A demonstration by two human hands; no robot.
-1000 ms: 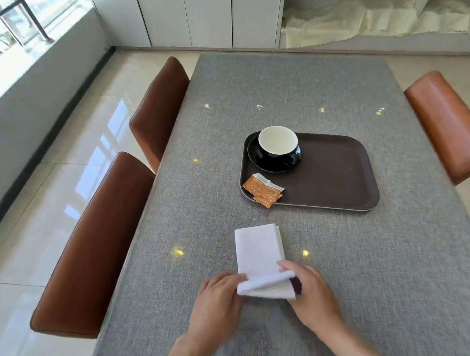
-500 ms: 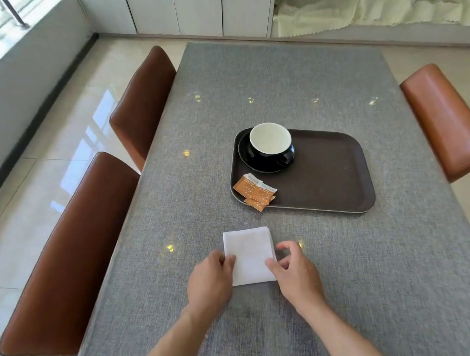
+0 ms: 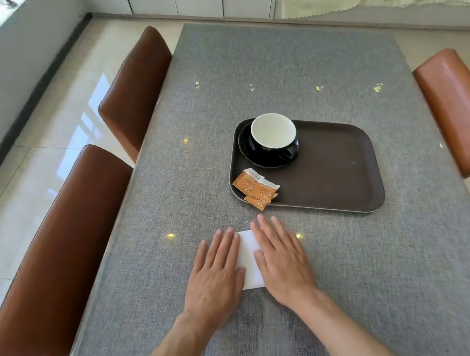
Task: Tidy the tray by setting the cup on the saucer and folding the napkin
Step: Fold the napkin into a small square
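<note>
Napkin-folding step, near its end: both hands — left hand (image 3: 216,271), right hand (image 3: 282,256) — lie flat, fingers straight, pressing the folded napkin (image 3: 250,260) on the desk (image 3: 388,277). Cup (image 3: 274,137) sits on saucer (image 3: 247,152). Next, we judge, the napkin goes onto the tray (image 3: 345,170).

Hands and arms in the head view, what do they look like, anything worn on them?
The left hand and right hand are bare: no gloves, rings, watch or bracelet visible. Both forearms are uncovered, with no sleeve showing down to the frame's lower edge.
</note>
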